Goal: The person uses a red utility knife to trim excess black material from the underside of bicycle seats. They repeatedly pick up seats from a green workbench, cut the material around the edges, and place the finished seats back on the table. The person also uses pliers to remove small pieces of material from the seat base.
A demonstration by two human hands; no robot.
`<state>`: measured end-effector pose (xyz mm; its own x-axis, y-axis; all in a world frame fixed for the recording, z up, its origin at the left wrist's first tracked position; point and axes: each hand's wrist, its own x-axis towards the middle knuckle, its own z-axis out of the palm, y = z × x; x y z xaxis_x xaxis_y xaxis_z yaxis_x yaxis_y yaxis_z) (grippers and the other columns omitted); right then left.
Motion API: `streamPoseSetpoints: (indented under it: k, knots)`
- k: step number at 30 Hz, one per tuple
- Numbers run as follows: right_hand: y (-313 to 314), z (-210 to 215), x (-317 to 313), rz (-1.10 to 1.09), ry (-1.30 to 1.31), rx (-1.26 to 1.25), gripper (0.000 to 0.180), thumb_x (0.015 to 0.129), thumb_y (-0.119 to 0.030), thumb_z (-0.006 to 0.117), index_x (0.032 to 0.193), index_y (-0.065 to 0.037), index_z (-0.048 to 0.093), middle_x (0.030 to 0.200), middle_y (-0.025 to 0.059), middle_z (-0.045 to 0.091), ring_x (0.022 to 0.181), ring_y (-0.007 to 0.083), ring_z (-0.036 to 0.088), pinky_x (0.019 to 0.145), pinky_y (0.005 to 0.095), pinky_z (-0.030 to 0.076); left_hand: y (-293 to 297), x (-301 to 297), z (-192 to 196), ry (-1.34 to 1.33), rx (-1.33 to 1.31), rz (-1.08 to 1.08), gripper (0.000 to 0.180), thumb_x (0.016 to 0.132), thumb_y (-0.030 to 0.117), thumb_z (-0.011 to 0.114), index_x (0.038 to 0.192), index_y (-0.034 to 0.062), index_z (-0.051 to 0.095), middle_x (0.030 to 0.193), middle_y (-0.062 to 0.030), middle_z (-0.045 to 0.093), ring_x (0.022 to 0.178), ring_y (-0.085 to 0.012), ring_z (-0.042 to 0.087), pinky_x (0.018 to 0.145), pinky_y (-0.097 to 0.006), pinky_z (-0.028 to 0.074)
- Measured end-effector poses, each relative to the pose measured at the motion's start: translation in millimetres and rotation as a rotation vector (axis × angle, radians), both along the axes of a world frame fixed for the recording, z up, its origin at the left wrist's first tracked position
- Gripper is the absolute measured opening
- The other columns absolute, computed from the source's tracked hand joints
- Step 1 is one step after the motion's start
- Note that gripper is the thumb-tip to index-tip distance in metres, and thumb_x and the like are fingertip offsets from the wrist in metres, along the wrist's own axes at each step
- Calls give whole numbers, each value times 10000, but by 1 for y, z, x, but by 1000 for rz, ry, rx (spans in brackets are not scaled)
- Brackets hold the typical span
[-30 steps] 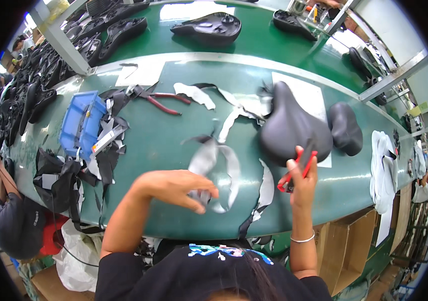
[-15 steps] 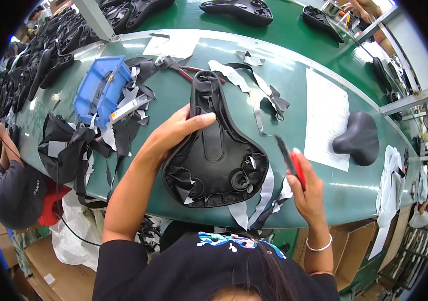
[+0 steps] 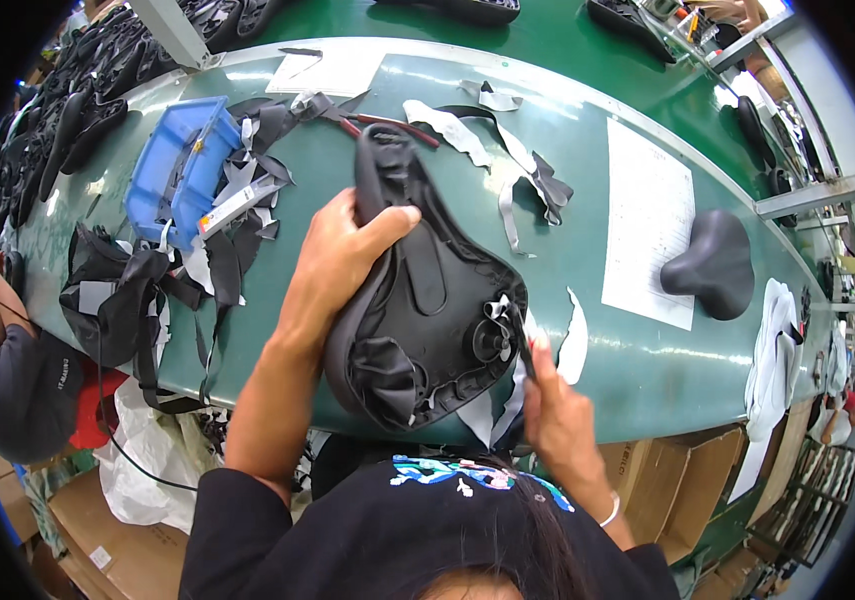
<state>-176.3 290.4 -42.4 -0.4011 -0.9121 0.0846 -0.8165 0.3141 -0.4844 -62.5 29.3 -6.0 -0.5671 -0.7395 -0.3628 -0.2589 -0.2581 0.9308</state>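
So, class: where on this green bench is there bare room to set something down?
Bare green shows between the white paper sheet and the upturned saddle, and below the second saddle. Crowded: scraps around the blue bin.

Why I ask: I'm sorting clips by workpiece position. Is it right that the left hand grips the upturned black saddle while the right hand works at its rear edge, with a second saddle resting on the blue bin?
Not quite. The head view shows the left hand gripping the upturned black saddle and the right hand at its rear edge, but the second saddle rests beside the white sheet, not on the blue bin.
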Motion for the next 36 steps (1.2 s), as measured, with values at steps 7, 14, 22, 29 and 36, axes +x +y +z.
streamPoseSetpoints:
  k: [7, 14, 22, 29, 36]
  knots:
    - [22, 23, 1, -29, -179, -53, 559, 861, -73, 621, 1368, -66, 386, 1037, 218, 649, 892, 353, 668, 792, 371, 540, 24, 35, -10, 67, 7, 217, 555, 752, 366, 689, 1075, -59, 537, 954, -103, 574, 844, -159, 549, 762, -281, 453]
    - [-93, 19, -24, 62, -73, -443, 546, 827, -46, 634, 1328, -43, 417, 1033, 123, 647, 695, 113, 620, 575, 261, 489, 39, 44, -15, 122, -129, 374, 521, 772, 316, 711, 1095, -45, 519, 992, -103, 564, 909, -150, 533, 845, -294, 428]
    - [-87, 58, -20, -333, -871, -482, 425, 812, 24, 565, 1221, -5, 455, 843, 38, 574, 580, 65, 524, 527, 217, 448, 39, 22, 3, -123, -1124, -327, 486, 702, 243, 734, 1113, 85, 529, 1020, -103, 551, 993, -300, 505, 834, -420, 363]
    - [-32, 35, -41, 34, -155, -184, 612, 814, -50, 646, 1378, -96, 413, 931, 131, 647, 712, 288, 637, 650, 347, 522, 23, -19, -15, 12, -905, -509, 251, 839, 253, 621, 713, 37, 599, 650, -126, 534, 667, -298, 473, 697, -386, 331]
    - [-41, 39, -20, 67, 197, 153, 589, 833, -56, 605, 1386, -154, 426, 765, 131, 627, 587, 308, 597, 512, 400, 445, 26, -20, 6, 19, -303, -331, 297, 916, 263, 552, 750, 21, 593, 668, -44, 557, 612, -212, 443, 713, -323, 369]
